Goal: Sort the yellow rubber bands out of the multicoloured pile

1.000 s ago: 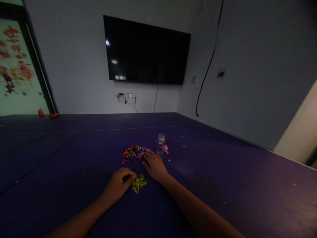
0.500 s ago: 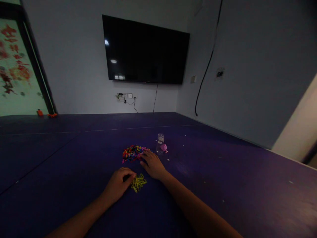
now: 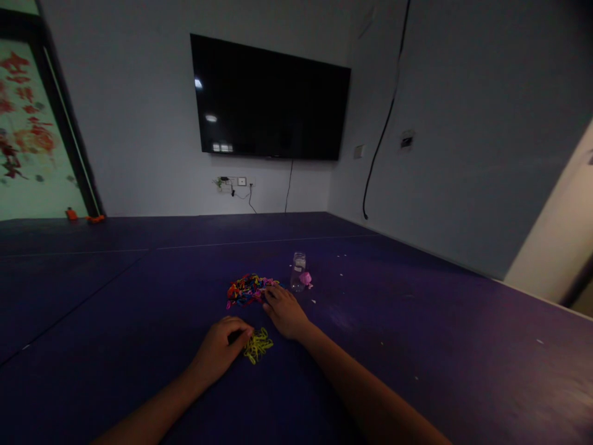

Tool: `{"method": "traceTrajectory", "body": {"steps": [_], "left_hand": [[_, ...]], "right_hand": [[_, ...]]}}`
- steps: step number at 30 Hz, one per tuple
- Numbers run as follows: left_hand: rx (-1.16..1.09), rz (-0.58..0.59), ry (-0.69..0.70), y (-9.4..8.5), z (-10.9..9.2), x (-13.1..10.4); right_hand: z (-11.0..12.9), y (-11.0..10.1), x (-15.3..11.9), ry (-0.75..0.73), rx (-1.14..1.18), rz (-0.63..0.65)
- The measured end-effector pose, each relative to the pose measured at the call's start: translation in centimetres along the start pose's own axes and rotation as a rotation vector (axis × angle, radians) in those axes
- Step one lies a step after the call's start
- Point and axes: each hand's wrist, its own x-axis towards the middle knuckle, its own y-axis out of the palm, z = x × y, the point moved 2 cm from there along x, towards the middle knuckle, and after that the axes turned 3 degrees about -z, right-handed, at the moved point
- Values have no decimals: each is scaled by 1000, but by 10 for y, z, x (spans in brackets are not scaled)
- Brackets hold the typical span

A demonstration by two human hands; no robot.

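Two piles of stretchy bands lie on the purple surface [image 3: 370, 383]: a larger mixed heap [image 3: 247, 288] and, nearer the person, a small bunch of yellow bands [image 3: 259, 346]. Working the heap well probably calls for light fingertips at its edge, lifting one loop at a time and easing it free instead of tugging, since tangled loops could drag their neighbours along; the yellow bunch is best kept well apart from it. The heap looks dense and knotted, with red, blue, yellow, pink and dark loops; the yellow one is looser, its loops splayed out. The right hand [image 3: 288, 314] reaches to the heap's right edge, though I cannot tell whether its fingers pinch a band. The left hand [image 3: 222, 343] has thumb and forefinger close together beside the yellow bands; whether they clamp one is unclear. Beyond the right hand are a clear bottle [image 3: 298, 271] and a crumpled pink thing [image 3: 306, 279].
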Motion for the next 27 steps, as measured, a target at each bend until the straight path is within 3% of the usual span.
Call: {"method": "traceTrajectory", "body": {"steps": [14,21,27], "left_hand": [[1,-12,0,-2,-5,0],[-22,-14,-24,-3,-2,-1],[-45,-181,-57,-6,7,0]], "right_hand": [[7,-3,-2,2,50,-38],[12,-15,-1,-80,166,-208],[29,-25,-11,-170,350,-377]]}}
